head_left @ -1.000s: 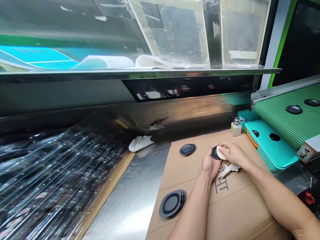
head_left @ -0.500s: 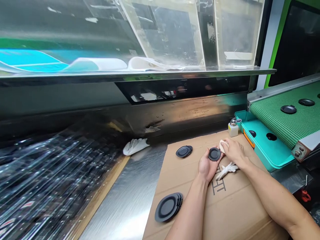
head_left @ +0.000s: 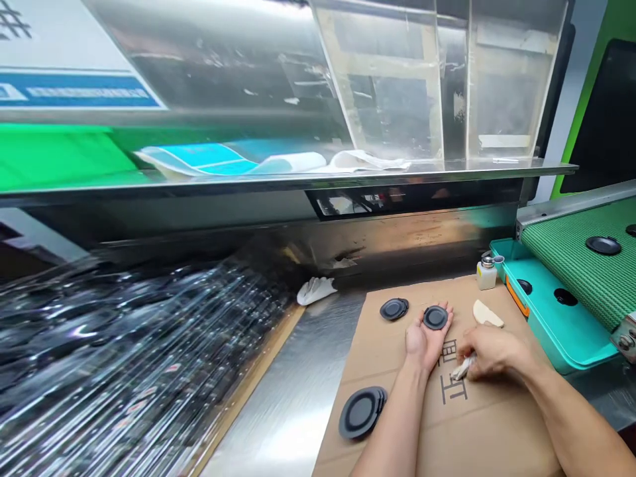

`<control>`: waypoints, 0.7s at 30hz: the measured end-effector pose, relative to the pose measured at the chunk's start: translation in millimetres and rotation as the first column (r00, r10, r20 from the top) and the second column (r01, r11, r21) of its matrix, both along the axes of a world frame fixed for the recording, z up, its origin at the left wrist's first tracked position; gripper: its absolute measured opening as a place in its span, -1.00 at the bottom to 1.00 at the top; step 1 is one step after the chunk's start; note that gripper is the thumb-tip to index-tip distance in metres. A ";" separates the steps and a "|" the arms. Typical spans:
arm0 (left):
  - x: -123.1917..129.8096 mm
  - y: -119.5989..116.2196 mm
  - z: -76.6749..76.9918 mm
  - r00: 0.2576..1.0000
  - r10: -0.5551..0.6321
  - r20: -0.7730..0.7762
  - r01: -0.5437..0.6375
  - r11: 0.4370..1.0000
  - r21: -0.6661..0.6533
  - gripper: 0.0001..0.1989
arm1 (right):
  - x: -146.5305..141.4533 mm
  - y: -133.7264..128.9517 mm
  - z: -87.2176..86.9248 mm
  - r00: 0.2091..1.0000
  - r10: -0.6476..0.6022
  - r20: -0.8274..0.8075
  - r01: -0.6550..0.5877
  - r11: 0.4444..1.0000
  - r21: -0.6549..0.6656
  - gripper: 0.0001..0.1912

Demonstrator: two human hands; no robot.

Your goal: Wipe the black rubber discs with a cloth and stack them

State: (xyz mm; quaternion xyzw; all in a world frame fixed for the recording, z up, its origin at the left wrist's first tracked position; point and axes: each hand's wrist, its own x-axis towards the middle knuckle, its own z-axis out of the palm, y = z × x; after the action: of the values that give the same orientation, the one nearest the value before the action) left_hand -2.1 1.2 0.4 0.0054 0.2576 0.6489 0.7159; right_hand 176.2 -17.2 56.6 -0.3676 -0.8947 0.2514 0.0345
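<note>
A round black disc [head_left: 436, 317] lies on the palm and fingers of my left hand [head_left: 423, 339], which is turned up over the cardboard [head_left: 427, 430]. My right hand [head_left: 489, 351] is closed on a bunched white cloth [head_left: 464, 368] at the printed characters. Just beyond it a cream-coloured pad [head_left: 487, 314] rests on the cardboard. Left of my left hand sits a small pile of black discs [head_left: 394, 309]. A pile of larger black discs [head_left: 362, 413] is near the cardboard's left edge, partly behind my left forearm.
A white bottle with a metal top [head_left: 487, 273] stands beside a teal tray [head_left: 551, 311] holding black parts. Above the tray runs a green conveyor [head_left: 571, 245] carrying black discs. A white glove [head_left: 317, 290] and clear-wrapped stacks [head_left: 199, 358] lie to the left.
The cream pad has left my right hand and lies on the cardboard. My right hand has moved down and taken hold of the white cloth. The whole view has shifted left.
</note>
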 end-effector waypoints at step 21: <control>29.9 -8.5 -2.8 0.993 -0.085 -0.082 0.096 0.985 0.143 -0.65 | -49.4 17.3 -42.6 0.800 -0.484 -0.354 0.588 0.749 0.306 -0.82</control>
State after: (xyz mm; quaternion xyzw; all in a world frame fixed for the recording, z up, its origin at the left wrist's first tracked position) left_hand 27.8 -7.3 -2.4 0.0941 0.2355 0.6320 0.7322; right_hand 126.8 0.1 14.0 -0.5605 -0.7695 0.0866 0.2938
